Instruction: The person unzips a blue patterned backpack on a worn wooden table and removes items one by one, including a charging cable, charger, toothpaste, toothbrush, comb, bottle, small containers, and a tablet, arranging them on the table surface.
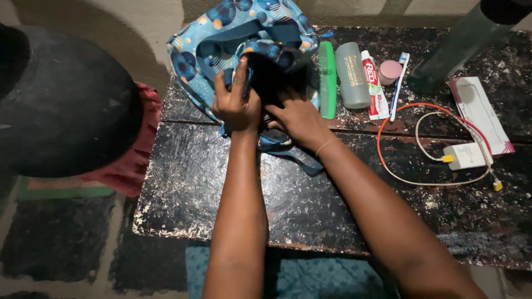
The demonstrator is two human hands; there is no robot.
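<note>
Gripping the blue patterned bag's [244, 33] dark opening, left hand [237, 99] closed, right hand [296, 116] fingers tucked inside.

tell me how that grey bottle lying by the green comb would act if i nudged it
The grey bottle lies on its side and looks round, so it would probably roll, though the green comb and toothpaste tube flank it closely and may stop it. It looks like plastic, so likely light and not fragile; how full it is can't be told.
</note>
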